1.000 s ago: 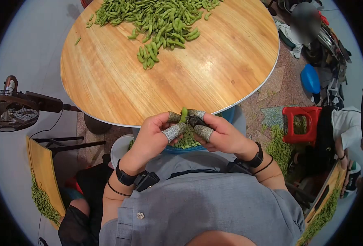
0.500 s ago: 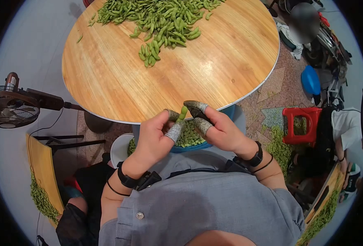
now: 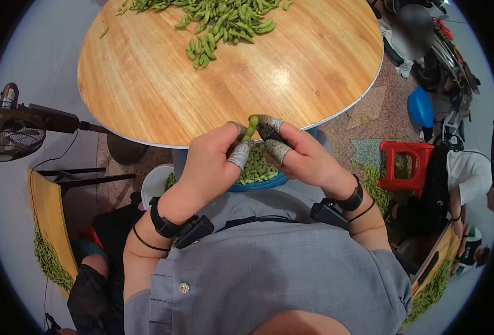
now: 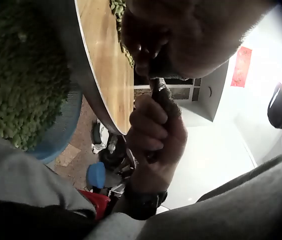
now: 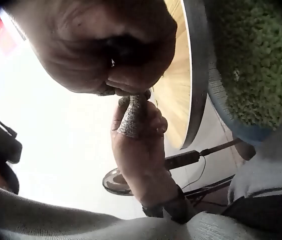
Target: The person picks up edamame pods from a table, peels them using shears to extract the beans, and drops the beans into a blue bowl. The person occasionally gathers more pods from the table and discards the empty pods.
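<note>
Between its wrapped thumb and forefinger, my left hand (image 3: 210, 162) pinches a green pod (image 3: 251, 128), whose tip points up toward the table edge. Close on its right is my right hand (image 3: 307, 153), thumb and forefinger also wrapped, with a dark covering on another finger; its fingertips are near the pod, and whether they touch it is unclear. Below both hands, shelled green beans (image 3: 257, 167) fill a blue basin (image 3: 266, 185). In the left wrist view the right hand (image 4: 156, 132) has its lower fingers curled. The right wrist view has the left hand (image 5: 141, 145) partly behind the other.
A round wooden table (image 3: 146, 84) carries a pile of pods (image 3: 224, 22) at its far side. A white bucket (image 3: 155, 184) stands left of the basin, a fan (image 3: 12, 131) farther left. Right are a red stool (image 3: 406, 167), a blue basin (image 3: 420, 107) and a seated person (image 3: 470, 176).
The view has shifted, with the table and pile higher in it. My right fingers, which moved off the pod half a second ago, are closer to it again. The pod remains in my left hand.
</note>
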`<state>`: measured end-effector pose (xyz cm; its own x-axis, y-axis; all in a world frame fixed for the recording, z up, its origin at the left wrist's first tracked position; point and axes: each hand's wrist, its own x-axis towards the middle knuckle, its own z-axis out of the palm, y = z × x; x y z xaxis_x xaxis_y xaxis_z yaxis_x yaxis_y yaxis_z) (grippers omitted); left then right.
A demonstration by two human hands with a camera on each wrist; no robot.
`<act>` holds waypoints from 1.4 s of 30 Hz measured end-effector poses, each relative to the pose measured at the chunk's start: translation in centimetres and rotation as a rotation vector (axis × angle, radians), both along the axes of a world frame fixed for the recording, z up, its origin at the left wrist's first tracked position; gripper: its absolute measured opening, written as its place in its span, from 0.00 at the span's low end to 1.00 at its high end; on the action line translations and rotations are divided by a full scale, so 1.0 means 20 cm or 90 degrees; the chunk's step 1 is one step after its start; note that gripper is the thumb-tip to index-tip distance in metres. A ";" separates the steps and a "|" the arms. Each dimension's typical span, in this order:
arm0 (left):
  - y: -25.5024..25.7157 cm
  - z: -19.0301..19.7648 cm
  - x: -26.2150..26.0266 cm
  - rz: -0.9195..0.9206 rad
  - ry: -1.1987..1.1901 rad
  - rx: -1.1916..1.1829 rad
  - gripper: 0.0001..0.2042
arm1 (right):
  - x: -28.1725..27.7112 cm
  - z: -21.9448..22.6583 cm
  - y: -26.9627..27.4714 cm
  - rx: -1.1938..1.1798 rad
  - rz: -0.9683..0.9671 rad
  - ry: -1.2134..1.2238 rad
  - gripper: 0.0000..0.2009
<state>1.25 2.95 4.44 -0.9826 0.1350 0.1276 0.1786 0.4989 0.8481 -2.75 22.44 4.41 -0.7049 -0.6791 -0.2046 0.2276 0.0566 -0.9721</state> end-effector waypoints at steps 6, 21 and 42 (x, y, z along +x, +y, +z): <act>0.01 -0.02 -0.04 -0.036 0.193 -0.160 0.04 | -0.02 0.01 -0.01 -0.052 -0.027 -0.167 0.19; -0.04 -0.09 0.04 -0.029 0.021 -0.118 0.05 | 0.08 -0.03 0.01 -0.058 0.043 -0.355 0.20; -0.05 -0.19 0.24 -0.213 -0.496 0.316 0.06 | 0.19 -0.35 0.04 0.129 -0.032 0.549 0.10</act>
